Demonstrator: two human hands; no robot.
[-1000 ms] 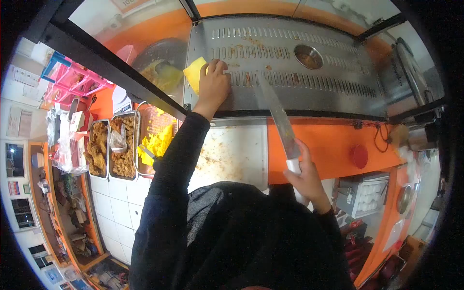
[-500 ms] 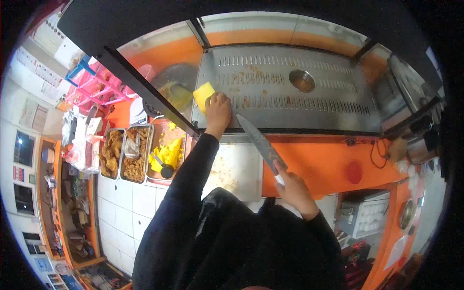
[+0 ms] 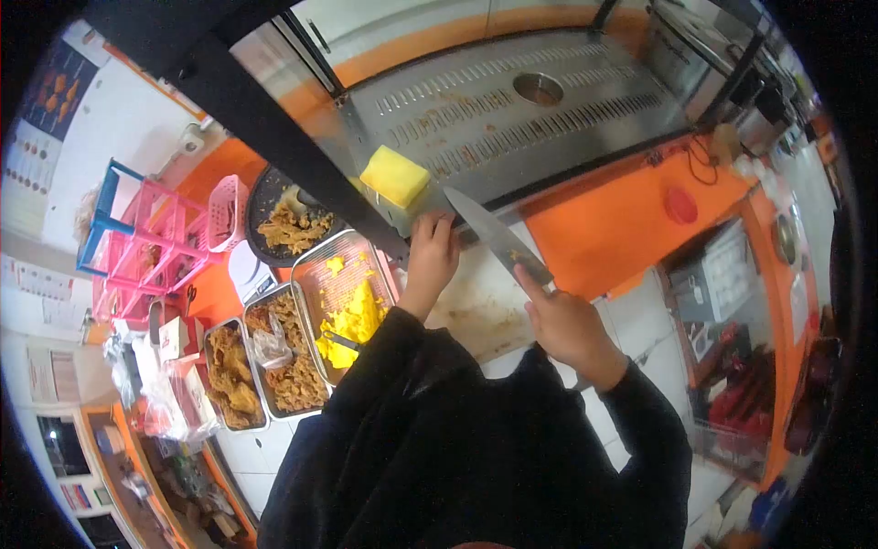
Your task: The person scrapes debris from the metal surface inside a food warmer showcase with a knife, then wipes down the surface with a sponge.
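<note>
In my right hand (image 3: pixel 576 334) is a large kitchen knife (image 3: pixel 494 235), its broad blade pointing up and left toward the front edge of the metal warmer tray (image 3: pixel 549 169). The index finger lies along the blade near the handle, which the hand mostly hides. A yellow sponge (image 3: pixel 395 177) rests on the left front corner of the tray. My left hand (image 3: pixel 432 261) is just below the sponge, at the tray's front edge, apart from it. Its fingers are loosely bent, with nothing visible in them. Under both hands lies a stained white cutting board (image 3: pixel 480 306).
To the left stand trays of fried chicken (image 3: pixel 233 380), crumbly fried pieces (image 3: pixel 297 366) and yellow shreds (image 3: pixel 352 320). Behind them are a dark round pan (image 3: pixel 261 215) and a pink rack (image 3: pixel 151 238). A black frame post (image 3: pixel 311 146) slants past my left hand. A red lid (image 3: pixel 679 205) lies right.
My left hand has let go of the sponge and drawn back toward me. The sponge stays on the tray's corner. My right hand still holds the knife. The head view has turned left.
</note>
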